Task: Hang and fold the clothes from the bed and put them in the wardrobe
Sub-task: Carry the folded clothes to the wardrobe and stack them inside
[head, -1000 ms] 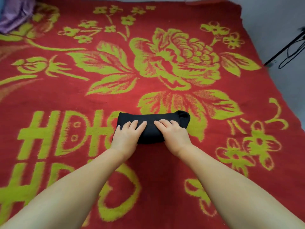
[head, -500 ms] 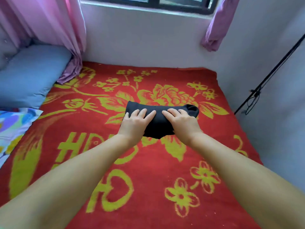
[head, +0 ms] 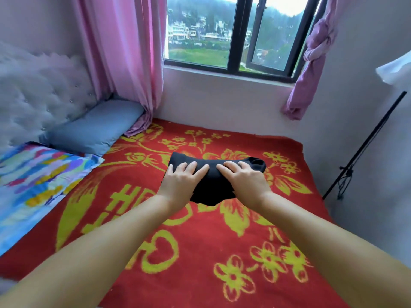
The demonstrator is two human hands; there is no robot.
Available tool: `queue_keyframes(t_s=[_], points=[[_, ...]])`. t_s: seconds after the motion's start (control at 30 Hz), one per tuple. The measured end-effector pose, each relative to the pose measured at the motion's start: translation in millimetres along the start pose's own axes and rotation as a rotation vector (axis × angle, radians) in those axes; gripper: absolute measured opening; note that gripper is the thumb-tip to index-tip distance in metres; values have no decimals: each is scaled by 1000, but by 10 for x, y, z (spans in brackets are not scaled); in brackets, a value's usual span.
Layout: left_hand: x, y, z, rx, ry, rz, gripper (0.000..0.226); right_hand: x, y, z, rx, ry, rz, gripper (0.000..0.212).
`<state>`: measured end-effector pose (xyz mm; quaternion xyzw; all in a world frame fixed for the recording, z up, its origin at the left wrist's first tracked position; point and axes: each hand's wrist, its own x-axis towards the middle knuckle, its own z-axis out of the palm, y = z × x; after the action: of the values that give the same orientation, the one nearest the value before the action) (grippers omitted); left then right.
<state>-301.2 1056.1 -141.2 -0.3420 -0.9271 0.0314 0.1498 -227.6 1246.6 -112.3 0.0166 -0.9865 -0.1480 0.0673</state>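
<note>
— Both hands grip the folded black garment (head: pixel 213 185): my left hand (head: pixel 181 182) on its left half, my right hand (head: pixel 243 182) on its right, fingers laid over the top.

— Where's it lying?

— Held above the red blanket (head: pixel 200 252), long axis left to right, squarely between both hands.

— Any writing?

— Only yellow "HD" woven on the blanket.

A folded garment (head: pixel 213 185) lay between both hands above the bed (head: pixel 200 252); pillows (head: pixel 93 127) lay left, window (head: pixel 233 34) behind.
</note>
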Motion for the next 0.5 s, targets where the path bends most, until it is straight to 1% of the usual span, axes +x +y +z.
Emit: queue_keyframes(t_s=[0.13,0.27,0.3,0.33,0.5], points=[[-397,-252,-188,-2,-10,-84,76,21,-362,-235,19,27,-82,74],[-1041,-682,-369,24,-32,-195,79,50,-1022,-520,34,68,-190,73],[-1355,-873,-432,33,-41,-234,80,37,-1343,-630,44,76,-231,74],[-1519,-965,-482,36,-52,-255,81,25,-1507,-690,46,89,-259,75],[-3097,-1753,-752,95,-135,-430,76,-198,-3070,-1131,125,124,-480,74]])
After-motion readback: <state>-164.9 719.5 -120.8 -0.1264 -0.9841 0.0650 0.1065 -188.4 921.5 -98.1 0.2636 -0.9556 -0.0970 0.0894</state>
